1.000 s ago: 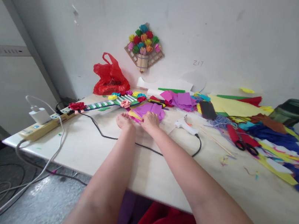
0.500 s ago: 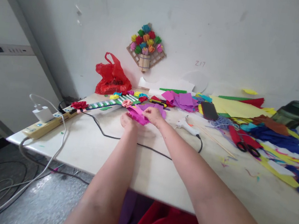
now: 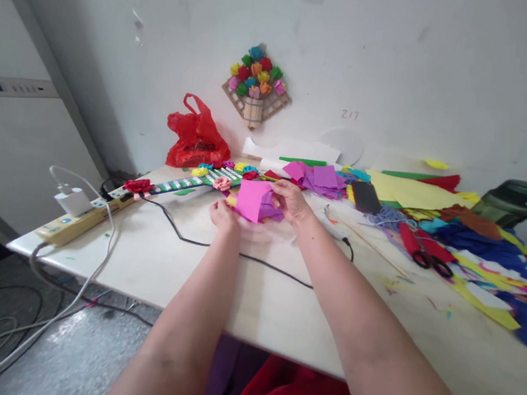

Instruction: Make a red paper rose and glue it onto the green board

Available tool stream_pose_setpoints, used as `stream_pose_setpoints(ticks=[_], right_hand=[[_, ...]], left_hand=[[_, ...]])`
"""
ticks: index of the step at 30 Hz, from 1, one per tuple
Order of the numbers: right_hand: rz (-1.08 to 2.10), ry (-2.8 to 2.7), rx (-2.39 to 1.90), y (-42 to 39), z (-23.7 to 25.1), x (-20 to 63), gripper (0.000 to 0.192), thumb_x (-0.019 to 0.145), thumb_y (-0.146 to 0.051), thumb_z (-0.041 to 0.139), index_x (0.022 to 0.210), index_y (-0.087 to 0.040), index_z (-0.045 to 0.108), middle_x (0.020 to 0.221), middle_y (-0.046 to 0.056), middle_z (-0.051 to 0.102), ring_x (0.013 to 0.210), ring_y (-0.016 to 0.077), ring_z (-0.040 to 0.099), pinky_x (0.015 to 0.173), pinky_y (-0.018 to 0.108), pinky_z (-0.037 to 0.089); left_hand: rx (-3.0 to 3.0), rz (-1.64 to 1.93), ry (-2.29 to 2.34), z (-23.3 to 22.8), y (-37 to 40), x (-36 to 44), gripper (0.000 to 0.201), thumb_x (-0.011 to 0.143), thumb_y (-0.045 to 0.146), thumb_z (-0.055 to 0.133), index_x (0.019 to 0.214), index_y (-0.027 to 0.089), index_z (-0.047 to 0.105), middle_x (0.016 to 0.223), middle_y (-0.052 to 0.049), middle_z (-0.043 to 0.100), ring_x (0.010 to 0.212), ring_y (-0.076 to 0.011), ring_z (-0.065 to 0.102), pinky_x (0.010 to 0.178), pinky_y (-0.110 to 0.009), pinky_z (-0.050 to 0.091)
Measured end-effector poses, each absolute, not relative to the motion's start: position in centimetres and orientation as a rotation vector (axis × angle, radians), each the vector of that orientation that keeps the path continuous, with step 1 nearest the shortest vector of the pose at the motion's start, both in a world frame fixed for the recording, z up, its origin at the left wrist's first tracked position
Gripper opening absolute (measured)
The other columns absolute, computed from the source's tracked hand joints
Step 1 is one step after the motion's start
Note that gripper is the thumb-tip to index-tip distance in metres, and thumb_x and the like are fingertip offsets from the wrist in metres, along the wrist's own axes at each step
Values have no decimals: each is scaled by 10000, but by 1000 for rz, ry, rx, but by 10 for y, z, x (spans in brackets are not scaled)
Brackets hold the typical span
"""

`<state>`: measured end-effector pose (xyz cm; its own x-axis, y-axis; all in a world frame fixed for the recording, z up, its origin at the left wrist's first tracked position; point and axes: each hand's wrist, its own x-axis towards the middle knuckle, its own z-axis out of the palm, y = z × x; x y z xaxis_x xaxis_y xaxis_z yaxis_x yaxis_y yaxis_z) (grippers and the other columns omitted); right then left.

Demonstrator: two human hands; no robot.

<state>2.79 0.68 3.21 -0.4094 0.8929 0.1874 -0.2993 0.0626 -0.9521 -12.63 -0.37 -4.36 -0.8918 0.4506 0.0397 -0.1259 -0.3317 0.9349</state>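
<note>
My right hand [image 3: 291, 203] pinches the upper right edge of a pink-purple paper piece [image 3: 252, 200], raised over the middle of the table. Behind it, more purple paper [image 3: 272, 212] shows in part. At the left of the paper is my left hand [image 3: 224, 214], its fingers curled together; a yellowish bit shows at their tips, too small to name. Just beyond that hand lies a pink paper flower [image 3: 222, 183], beside a green and white decorated strip [image 3: 181, 184] with other paper flowers along it.
A white glue gun [image 3: 332, 225] lies right of my right hand, its black cord [image 3: 273, 265] crossing in front. Scissors [image 3: 432, 262], a phone [image 3: 365, 197] and coloured paper scraps fill the right side. A power strip [image 3: 58, 231] and red plastic bag [image 3: 197, 141] are at left.
The pink-purple paper has turned up to show a flat, broad face. My right hand has moved slightly right, and my left hand has shifted a little left.
</note>
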Motion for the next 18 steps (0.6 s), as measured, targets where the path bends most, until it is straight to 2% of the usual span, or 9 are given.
stream_pose_setpoints(ticks=[4, 9, 14, 18], right_hand=[[1504, -1302, -939, 12, 26, 32, 187, 729, -144, 636, 636, -182, 478, 412, -64, 490, 303, 55, 346, 338, 200, 252], [1409, -1211, -1223, 17, 13, 25, 200, 766, -84, 601, 636, -180, 481, 360, -54, 460, 309, 84, 415, 342, 198, 339], [1380, -1204, -1151, 20, 14, 22, 161, 708, -50, 577, 616, -164, 511, 440, -29, 543, 350, 80, 445, 343, 196, 336], [1602, -1080, -796, 21, 16, 30, 108, 643, -68, 579, 618, -166, 541, 530, -22, 605, 504, 108, 565, 487, 216, 468]], left_hand=[[182, 2277, 1455, -39, -5, -129, 50, 684, 175, 431, 720, 209, 419, 646, 22, 478, 596, -115, 544, 627, -257, 468], [178, 2257, 1426, -38, -6, -130, 70, 675, 182, 457, 738, 207, 438, 656, 23, 481, 568, -101, 523, 574, -235, 447], [281, 2238, 1543, -41, -1, -132, 106, 688, 250, 455, 780, 196, 464, 710, 13, 486, 636, -110, 540, 598, -231, 441], [446, 2257, 1611, -46, 0, -132, 178, 740, 281, 434, 862, 181, 517, 761, -14, 533, 725, -142, 570, 686, -272, 460]])
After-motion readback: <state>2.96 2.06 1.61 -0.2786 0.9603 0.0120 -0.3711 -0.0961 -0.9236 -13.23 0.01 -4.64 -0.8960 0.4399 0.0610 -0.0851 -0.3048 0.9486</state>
